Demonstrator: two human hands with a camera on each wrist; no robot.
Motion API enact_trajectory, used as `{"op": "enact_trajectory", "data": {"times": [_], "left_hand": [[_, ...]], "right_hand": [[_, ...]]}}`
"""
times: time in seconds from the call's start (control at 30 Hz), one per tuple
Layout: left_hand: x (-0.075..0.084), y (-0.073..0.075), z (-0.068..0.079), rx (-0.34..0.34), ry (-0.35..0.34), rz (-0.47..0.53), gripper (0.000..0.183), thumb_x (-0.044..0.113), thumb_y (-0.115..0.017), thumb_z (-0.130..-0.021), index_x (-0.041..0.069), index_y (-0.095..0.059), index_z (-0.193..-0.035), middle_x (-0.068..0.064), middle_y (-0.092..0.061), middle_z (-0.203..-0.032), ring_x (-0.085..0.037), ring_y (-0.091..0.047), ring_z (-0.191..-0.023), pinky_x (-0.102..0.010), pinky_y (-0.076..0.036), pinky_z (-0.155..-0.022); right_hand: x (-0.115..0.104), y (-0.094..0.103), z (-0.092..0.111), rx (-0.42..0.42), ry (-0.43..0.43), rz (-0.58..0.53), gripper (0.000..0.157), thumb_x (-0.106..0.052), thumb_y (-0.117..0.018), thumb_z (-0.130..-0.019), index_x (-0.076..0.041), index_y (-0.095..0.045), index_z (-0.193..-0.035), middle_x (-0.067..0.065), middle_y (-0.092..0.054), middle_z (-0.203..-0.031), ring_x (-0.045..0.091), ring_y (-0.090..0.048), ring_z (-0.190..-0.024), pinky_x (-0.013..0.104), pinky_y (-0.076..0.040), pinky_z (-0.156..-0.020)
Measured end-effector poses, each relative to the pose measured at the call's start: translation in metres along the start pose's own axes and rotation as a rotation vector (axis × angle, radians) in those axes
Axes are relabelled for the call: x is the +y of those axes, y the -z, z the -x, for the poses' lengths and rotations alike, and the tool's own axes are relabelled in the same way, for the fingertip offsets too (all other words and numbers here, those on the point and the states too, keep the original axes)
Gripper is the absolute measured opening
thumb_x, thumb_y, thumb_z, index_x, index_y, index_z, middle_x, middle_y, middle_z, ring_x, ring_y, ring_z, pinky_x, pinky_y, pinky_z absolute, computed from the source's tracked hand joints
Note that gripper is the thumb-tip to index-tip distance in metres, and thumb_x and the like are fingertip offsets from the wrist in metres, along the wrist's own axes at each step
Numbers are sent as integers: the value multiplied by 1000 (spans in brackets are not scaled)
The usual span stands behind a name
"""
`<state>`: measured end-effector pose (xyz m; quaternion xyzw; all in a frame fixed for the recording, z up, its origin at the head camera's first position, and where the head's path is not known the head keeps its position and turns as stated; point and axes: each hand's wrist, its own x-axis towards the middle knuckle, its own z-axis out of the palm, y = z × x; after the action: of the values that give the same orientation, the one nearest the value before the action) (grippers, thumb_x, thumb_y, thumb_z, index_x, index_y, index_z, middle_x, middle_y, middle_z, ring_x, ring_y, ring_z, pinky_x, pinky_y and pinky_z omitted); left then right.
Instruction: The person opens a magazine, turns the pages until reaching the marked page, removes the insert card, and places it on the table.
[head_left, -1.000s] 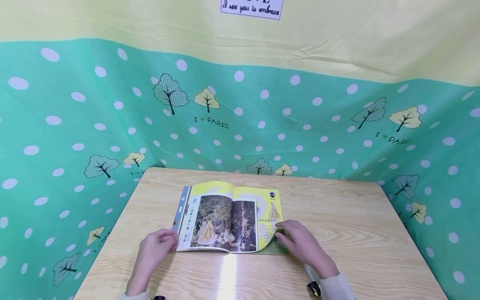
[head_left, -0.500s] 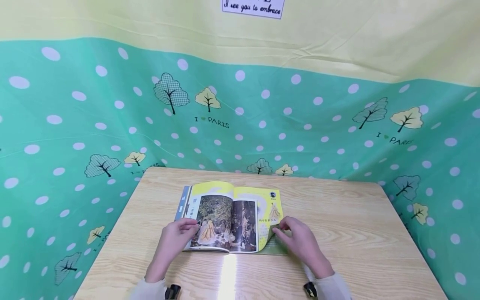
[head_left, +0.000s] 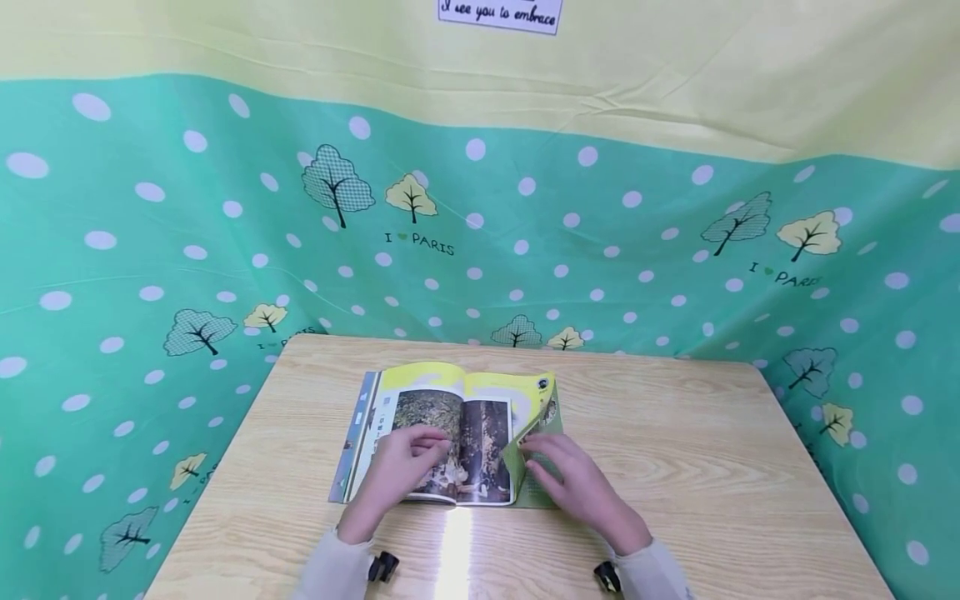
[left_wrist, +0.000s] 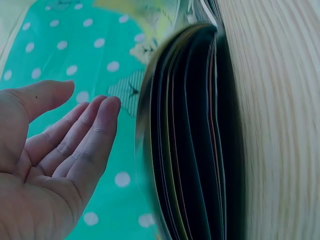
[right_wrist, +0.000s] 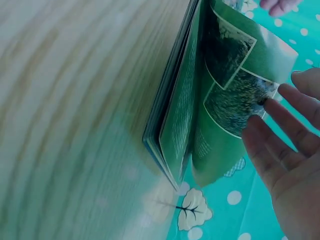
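Observation:
An open magazine (head_left: 427, 377) lies on the wooden table, with a painting printed across its two pages. Its right-hand page (right_wrist: 235, 105) is lifted and curls leftward, baring a green underside with pictures. My right hand (head_left: 573, 475) is at that page's outer edge; in the right wrist view its extended fingertips touch the green underside. Over the left-hand page hovers my left hand (head_left: 405, 467), hiding part of the painting. In the left wrist view its fingers (left_wrist: 95, 135) are relaxed and hold nothing, apart from the fanned page edges (left_wrist: 185, 140).
The wooden table (head_left: 675, 450) extends to both sides of the magazine. A green and yellow patterned cloth (head_left: 450, 192) hangs behind it and along its sides. A bright light reflection crosses the table in front of the magazine.
My left hand has moved right from the magazine's left edge to over the left page. My right hand has moved slightly left, and the page has lifted and curled further over.

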<state>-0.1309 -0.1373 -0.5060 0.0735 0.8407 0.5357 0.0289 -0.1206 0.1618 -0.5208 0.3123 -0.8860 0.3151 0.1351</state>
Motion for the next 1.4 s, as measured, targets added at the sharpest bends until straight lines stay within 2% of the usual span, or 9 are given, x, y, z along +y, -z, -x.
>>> {"op": "enact_trajectory", "data": {"times": [0.17,0.37,0.57,0.77,0.87,0.97,1.23,1.4], "left_hand": [[5,-13,-3,-43,-48,-7,27,25,-73,-93,5,-73,-110,3,-73,-92,-11,-70,-81,-24,-59,-72],[11,-27,-5,-104,-73,33,27,21,-73,-93,1,-72,-110,0,-74,-94,-14,-72,-81,-23,-59,-70],[16,-34,-5,-95,-74,49,22,17,-73,-92,0,-73,-107,-1,-74,-89,-18,-73,-77,-23,-59,-64],[17,-34,-5,-89,-67,62,18,12,-72,-92,1,-73,-105,-2,-74,-85,-20,-72,-73,-28,-60,-61],[15,-31,-3,-90,-45,93,17,9,-72,-91,-1,-72,-106,-4,-74,-86,-25,-72,-73,-33,-61,-63],[11,-25,-1,-61,-18,104,17,8,-72,-90,-1,-72,-105,-4,-74,-86,-26,-72,-73,-34,-62,-65],[-8,3,11,86,85,132,17,5,-75,-88,1,-74,-104,-5,-74,-85,-23,-72,-71,-29,-61,-62],[-19,21,20,158,127,157,16,-1,-74,-87,-3,-72,-103,-8,-73,-84,-23,-71,-70,-28,-61,-64]], "right_hand": [[-6,-6,-1,-67,50,-4,34,-8,-68,-95,-7,-65,-129,9,-59,-138,25,-55,-126,45,-46,-105],[-13,-12,-4,-92,64,-13,37,-6,-66,-96,-6,-63,-133,8,-55,-143,26,-52,-130,45,-44,-107],[-17,-15,-7,-93,85,-3,40,-5,-67,-95,-6,-62,-134,9,-55,-143,28,-52,-130,45,-44,-107],[-17,-14,-8,-79,104,6,40,-6,-69,-94,-6,-62,-134,9,-55,-142,27,-53,-130,44,-44,-107],[-16,-12,-7,-86,90,12,42,-10,-68,-95,-7,-60,-136,9,-53,-145,27,-52,-131,44,-43,-107],[-14,-10,-6,-99,60,33,45,-14,-68,-96,-8,-58,-139,8,-51,-147,27,-51,-131,44,-44,-107],[-4,-3,1,-169,-58,74,50,-19,-72,-93,-6,-57,-139,14,-51,-146,33,-50,-132,48,-41,-108],[0,-1,3,-203,-80,88,53,-23,-74,-92,-6,-56,-140,17,-50,-145,35,-49,-131,51,-42,-108]]}}
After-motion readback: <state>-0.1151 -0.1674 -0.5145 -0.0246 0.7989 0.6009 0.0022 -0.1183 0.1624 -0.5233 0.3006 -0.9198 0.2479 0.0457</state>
